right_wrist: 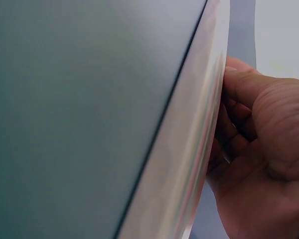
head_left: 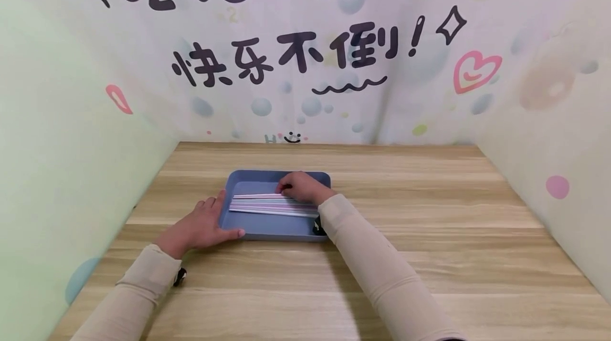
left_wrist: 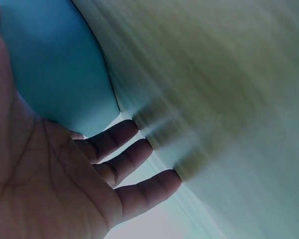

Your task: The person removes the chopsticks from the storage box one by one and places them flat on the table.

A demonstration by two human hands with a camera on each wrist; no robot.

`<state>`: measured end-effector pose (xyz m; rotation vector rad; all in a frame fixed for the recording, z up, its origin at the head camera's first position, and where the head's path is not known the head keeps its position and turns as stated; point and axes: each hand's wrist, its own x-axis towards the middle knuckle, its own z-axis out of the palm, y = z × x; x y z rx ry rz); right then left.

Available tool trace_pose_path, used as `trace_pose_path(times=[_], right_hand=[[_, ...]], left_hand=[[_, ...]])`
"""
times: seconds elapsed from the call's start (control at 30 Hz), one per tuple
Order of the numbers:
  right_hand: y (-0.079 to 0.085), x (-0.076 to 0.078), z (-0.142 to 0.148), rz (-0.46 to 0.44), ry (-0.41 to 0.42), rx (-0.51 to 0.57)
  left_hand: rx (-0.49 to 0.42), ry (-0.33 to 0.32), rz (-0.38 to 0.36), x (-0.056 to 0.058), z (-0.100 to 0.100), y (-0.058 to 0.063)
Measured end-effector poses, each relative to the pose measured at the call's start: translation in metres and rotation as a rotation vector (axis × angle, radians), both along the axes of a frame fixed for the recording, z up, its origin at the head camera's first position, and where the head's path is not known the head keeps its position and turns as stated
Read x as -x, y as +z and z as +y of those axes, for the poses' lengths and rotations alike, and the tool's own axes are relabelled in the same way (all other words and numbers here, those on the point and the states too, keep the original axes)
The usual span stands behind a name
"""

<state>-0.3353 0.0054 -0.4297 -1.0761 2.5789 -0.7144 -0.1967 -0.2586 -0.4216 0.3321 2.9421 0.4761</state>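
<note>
A shallow blue tray (head_left: 267,228) lies on the table with several long, thin pastel straws (head_left: 260,207) side by side in it, in white, pink and pale blue. My left hand (head_left: 202,224) rests against the tray's left end, its thumb along the near rim. In the left wrist view the fingers (left_wrist: 147,191) extend past the tray's blue outer wall (left_wrist: 55,64). My right hand (head_left: 303,187) reaches into the tray, fingers curled, and pinches at the farthest straw (head_left: 258,196). The right wrist view has its thumb (right_wrist: 241,84) against the straws' edge; the fingertips are partly hidden.
The wood-grain table (head_left: 429,213) extends around the tray. A printed cloth wall (head_left: 296,113) stands behind it, with side walls at left and right. A small black item (head_left: 319,225) shows by the right wrist, and another black piece (head_left: 180,277) by the left cuff.
</note>
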Motion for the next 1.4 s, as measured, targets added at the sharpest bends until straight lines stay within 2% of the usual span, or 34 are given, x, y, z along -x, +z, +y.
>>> trace_pose_path(times=[0.6, 0.97, 1.4], right_hand=[[-0.0013, -0.0001, -0.0008, 0.033, -0.001, -0.015], [-0.0031, 0.0023, -0.0022, 0.066, 0.034, -0.024], [0.0043, -0.0058, -0.0055, 0.109, 0.041, -0.094]], left_hand=[[0.021, -0.008, 0.005, -0.0002, 0.0014, -0.0001], [0.023, -0.008, 0.009, 0.0, 0.0008, -0.0009], [0.023, -0.007, -0.001, -0.0016, 0.0033, 0.0022]])
